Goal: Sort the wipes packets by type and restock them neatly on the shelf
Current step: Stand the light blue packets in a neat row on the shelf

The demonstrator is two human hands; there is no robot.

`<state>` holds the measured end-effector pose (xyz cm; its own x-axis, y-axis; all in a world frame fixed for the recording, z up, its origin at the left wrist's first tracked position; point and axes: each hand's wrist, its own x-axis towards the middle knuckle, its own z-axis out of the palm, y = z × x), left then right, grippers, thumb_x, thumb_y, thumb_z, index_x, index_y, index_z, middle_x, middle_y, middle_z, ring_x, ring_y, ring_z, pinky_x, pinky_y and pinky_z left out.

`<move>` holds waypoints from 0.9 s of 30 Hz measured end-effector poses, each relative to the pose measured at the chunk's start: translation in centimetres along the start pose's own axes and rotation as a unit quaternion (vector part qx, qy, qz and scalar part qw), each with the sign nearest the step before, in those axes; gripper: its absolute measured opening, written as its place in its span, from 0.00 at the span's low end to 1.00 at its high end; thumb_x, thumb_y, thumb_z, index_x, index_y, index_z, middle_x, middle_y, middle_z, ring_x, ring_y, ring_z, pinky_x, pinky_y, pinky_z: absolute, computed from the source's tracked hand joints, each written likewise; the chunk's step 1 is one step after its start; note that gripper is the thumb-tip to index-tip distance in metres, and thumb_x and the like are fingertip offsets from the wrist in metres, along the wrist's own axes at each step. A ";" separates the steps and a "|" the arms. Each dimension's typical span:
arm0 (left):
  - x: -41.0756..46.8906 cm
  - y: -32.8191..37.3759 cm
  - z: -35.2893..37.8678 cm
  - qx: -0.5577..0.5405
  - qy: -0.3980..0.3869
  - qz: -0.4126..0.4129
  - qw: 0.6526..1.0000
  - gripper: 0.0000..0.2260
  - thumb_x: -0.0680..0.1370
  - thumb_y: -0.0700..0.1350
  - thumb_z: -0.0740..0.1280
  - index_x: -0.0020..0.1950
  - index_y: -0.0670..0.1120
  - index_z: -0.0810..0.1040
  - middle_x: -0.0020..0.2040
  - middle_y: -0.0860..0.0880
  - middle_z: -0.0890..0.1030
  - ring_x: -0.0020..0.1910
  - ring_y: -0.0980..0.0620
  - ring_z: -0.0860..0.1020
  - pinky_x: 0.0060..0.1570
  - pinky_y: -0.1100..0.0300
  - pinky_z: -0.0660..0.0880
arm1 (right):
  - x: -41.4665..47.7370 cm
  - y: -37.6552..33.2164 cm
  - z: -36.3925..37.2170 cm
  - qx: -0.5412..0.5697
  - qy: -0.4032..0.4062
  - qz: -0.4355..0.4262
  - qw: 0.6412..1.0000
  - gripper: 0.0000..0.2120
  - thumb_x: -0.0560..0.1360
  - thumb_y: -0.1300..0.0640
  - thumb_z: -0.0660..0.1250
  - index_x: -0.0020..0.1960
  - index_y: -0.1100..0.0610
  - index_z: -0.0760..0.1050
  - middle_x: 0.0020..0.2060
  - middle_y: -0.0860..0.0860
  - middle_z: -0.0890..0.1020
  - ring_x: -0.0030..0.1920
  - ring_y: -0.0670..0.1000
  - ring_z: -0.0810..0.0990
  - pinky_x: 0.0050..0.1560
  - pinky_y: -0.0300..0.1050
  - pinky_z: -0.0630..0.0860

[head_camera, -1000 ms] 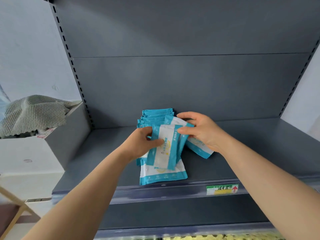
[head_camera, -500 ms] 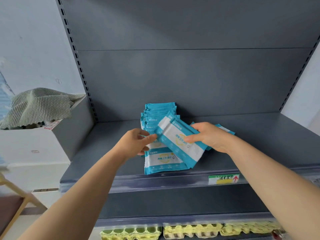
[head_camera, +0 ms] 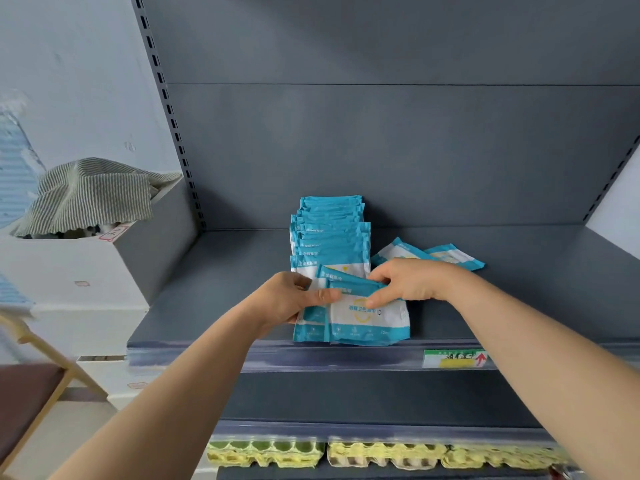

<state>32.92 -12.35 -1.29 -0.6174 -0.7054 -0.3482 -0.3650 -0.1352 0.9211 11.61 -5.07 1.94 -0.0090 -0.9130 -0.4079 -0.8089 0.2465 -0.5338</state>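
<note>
On the shelf front, top wipes packet pinched in left grip and right grip

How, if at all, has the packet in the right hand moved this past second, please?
Yes: the packet has come down toward the shelf lip, turning from tilted to square atop the row.

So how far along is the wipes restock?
Done: a row of packets lies overlapped front to back on the shelf. In hand: the left hand and right hand both pinch the front packet at the row's near end. Left: two loose packets lie askew behind the right hand.
</note>
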 end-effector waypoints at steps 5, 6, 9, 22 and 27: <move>0.5 -0.3 -0.1 0.135 0.094 0.110 0.980 0.23 0.65 0.46 0.80 0.57 0.48 0.77 0.52 0.54 0.82 0.48 0.54 0.82 0.48 0.57 0.81 | 1.5 0.7 0.8 0.083 0.121 -0.029 0.989 0.20 0.64 0.50 0.79 0.52 0.55 0.78 0.51 0.48 0.83 0.51 0.49 0.82 0.56 0.50 0.78; 0.7 -0.3 -0.3 0.134 0.127 0.128 0.974 0.24 0.65 0.45 0.81 0.57 0.49 0.76 0.52 0.55 0.81 0.48 0.55 0.82 0.47 0.57 0.81 | 1.9 0.7 0.8 0.108 0.161 -0.039 0.980 0.19 0.63 0.51 0.80 0.50 0.53 0.77 0.50 0.48 0.83 0.50 0.48 0.82 0.55 0.49 0.79; 1.2 0.1 -0.7 0.133 0.175 0.164 0.962 0.23 0.66 0.43 0.79 0.57 0.50 0.73 0.52 0.58 0.80 0.48 0.57 0.81 0.41 0.63 0.81 | 2.6 0.5 0.5 0.147 0.221 -0.070 0.962 0.16 0.64 0.55 0.80 0.47 0.51 0.77 0.49 0.47 0.82 0.50 0.47 0.81 0.52 0.46 0.79; 2.9 -0.9 0.1 0.145 0.252 0.142 0.946 0.32 0.69 0.44 0.77 0.69 0.49 0.66 0.62 0.49 0.66 0.58 0.52 0.73 0.43 0.66 0.78 | 2.0 8.4 -1.8 0.000 0.303 0.119 0.946 0.27 0.72 0.52 0.71 0.69 0.55 0.68 0.63 0.52 0.75 0.59 0.53 0.76 0.51 0.44 0.72; 3.0 -1.0 0.2 0.148 0.254 0.134 0.946 0.31 0.70 0.45 0.76 0.69 0.48 0.66 0.63 0.49 0.68 0.58 0.52 0.74 0.43 0.61 0.79 | 2.0 8.9 -2.1 0.096 0.321 0.103 0.937 0.10 0.71 0.58 0.71 0.52 0.59 0.78 0.45 0.53 0.81 0.41 0.52 0.77 0.38 0.45 0.72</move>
<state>31.28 -14.17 -3.28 -0.3291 -0.9401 0.0893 -0.4677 0.2444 0.8494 3.14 -5.36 -2.09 -0.5553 -0.8313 -0.0214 -0.6301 0.4374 -0.6416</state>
